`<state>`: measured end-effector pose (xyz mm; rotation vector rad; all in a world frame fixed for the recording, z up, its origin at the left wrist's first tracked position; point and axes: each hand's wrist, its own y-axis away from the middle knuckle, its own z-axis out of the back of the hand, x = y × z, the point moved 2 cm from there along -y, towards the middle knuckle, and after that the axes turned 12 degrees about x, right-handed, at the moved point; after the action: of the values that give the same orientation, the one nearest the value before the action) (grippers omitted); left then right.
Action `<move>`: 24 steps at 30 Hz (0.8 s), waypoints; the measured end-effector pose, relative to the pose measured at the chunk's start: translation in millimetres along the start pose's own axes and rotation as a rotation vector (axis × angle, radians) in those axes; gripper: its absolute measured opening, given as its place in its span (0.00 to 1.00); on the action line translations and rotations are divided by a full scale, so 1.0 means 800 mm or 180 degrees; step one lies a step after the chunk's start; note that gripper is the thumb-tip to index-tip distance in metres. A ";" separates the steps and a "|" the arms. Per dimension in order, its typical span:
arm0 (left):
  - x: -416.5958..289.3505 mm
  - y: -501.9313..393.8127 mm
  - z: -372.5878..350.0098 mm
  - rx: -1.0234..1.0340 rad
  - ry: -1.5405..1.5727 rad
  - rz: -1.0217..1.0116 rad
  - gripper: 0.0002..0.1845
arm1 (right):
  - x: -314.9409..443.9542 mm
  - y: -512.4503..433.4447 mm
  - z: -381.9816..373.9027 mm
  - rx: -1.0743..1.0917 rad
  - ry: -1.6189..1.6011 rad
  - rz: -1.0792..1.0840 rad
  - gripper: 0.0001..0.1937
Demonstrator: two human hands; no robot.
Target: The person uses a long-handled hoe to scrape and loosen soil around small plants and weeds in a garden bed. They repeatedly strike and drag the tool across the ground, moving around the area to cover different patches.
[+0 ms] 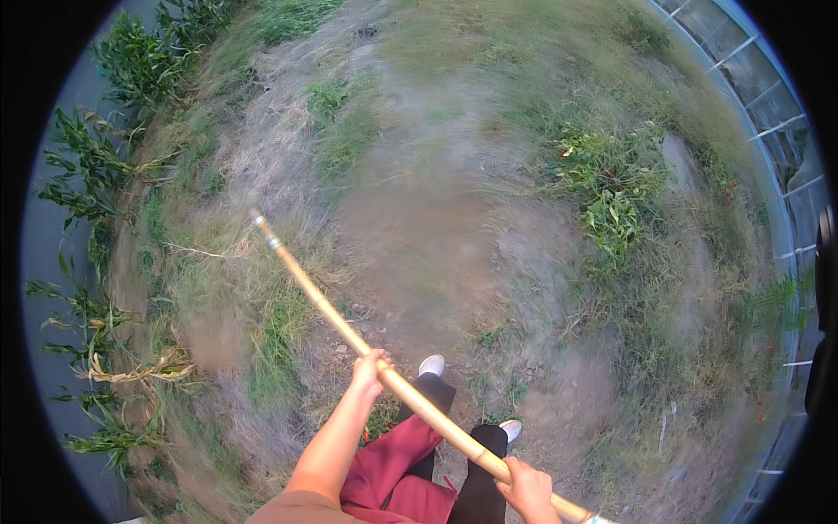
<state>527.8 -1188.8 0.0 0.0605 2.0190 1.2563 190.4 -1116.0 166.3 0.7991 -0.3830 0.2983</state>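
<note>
A long bamboo pole [327,312] runs slantwise across my body, from the lower right up to the left. My left hand [372,371] is wrapped around its middle. Farther down, close to my right thigh, my right hand [527,488] grips the same pole. Two metal bands [273,242] circle the pole near its far end. Beyond them the tip is blurred, so I cannot tell what is fixed there. Something pale is wrapped at the near end, partly cut off by the picture's edge.
Dry weedy ground spreads before my white shoes [431,365]. Corn plants [91,167] line the left side beside a grey surface. To the right grow leafy plants [612,216] and tangled weeds, with a framed translucent wall [772,111] behind. Small red fruits [761,416] show there.
</note>
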 end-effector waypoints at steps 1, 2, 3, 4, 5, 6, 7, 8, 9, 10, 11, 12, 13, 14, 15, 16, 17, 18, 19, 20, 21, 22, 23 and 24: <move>0.008 -0.010 -0.010 0.0066 -0.0326 -0.0093 0.05 | -0.001 0.005 0.001 0.0056 -0.0147 0.0101 0.23; 0.015 -0.021 -0.020 0.0043 -0.0297 0.0010 0.05 | -0.001 0.014 -0.003 0.0676 -0.1071 -0.0225 0.29; 0.020 -0.034 -0.032 0.0030 -0.0263 0.0120 0.05 | 0.002 0.022 0.000 0.0935 -0.1363 -0.0210 0.30; 0.021 -0.050 -0.046 -0.0013 -0.0286 0.0193 0.04 | 0.007 0.034 0.001 0.1315 -0.1662 -0.0509 0.31; 0.019 -0.065 -0.059 -0.0050 -0.0409 0.0259 0.04 | 0.011 0.046 0.004 0.1702 -0.1945 -0.0814 0.33; 0.015 -0.081 -0.073 0.0061 -0.0435 0.0105 0.04 | 0.024 0.057 0.010 0.1394 -0.2612 -0.0200 0.34; 0.012 -0.095 -0.086 -0.0026 -0.0580 0.0093 0.05 | 0.036 0.069 0.019 0.1065 -0.3249 0.0433 0.35; 0.016 -0.103 -0.100 0.0157 -0.0464 0.0183 0.05 | 0.040 0.078 0.024 0.1074 -0.3479 0.0326 0.35; 0.015 -0.112 -0.113 0.0270 -0.0443 0.0007 0.05 | 0.044 0.083 0.027 0.1081 -0.3718 0.0206 0.36; 0.019 -0.117 -0.125 0.0471 -0.0402 0.0119 0.05 | 0.047 0.083 0.030 0.1087 -0.3966 0.0074 0.36; 0.021 -0.124 -0.136 0.0578 -0.0404 0.0335 0.07 | 0.049 0.074 0.031 0.1092 -0.4226 -0.0066 0.36; 0.021 -0.128 -0.145 0.0667 -0.0363 0.0297 0.07 | 0.050 0.056 0.033 0.0922 -0.4124 0.0020 0.36; 0.022 -0.131 -0.152 0.0790 -0.0351 0.0391 0.07 | 0.048 0.038 0.030 0.1308 -0.4461 -0.0411 0.35; 0.019 -0.135 -0.159 0.0967 -0.0280 0.0201 0.07 | 0.048 0.009 0.028 0.1214 -0.4758 -0.0211 0.36; 0.018 -0.134 -0.163 0.1064 -0.0254 0.0106 0.07 | 0.047 -0.028 0.023 0.1151 -0.4313 -0.0218 0.36; 0.015 -0.131 -0.166 0.1078 -0.0284 -0.0023 0.08 | 0.044 -0.061 0.018 0.1193 -0.3770 -0.0472 0.36; 0.019 -0.121 -0.166 0.1231 -0.0180 0.0033 0.07 | 0.043 -0.090 0.016 0.1135 -0.4106 -0.0197 0.42; 0.025 -0.106 -0.164 0.1309 -0.0127 0.0057 0.07 | 0.045 -0.097 0.011 0.1155 -0.4094 -0.0168 0.41; 0.030 -0.087 -0.164 0.1596 -0.0041 -0.0100 0.07 | 0.048 -0.102 0.008 0.1048 -0.4220 0.0119 0.41; 0.038 -0.067 -0.157 0.1416 -0.0338 0.0127 0.06 | 0.050 -0.092 0.002 0.1266 -0.4192 -0.0204 0.41; 0.047 -0.045 -0.148 0.1392 -0.0630 0.0033 0.06 | 0.054 -0.071 -0.003 0.1441 -0.4267 -0.0317 0.41; 0.068 -0.013 -0.140 0.1314 -0.0511 0.0391 0.05 | 0.058 -0.048 -0.005 0.1257 -0.4134 -0.0167 0.40; 0.083 0.013 -0.131 0.1145 -0.0462 0.0502 0.04 | 0.069 -0.019 -0.006 0.0684 -0.5066 0.0580 0.36; 0.092 0.027 -0.125 0.0998 -0.0317 0.0737 0.04 | 0.066 -0.006 -0.006 0.0790 -0.4645 0.0479 0.37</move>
<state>406.6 -1223.5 0.0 0.5088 2.1489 1.0375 240.3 -1110.0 183.4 1.1391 -1.8020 -0.1658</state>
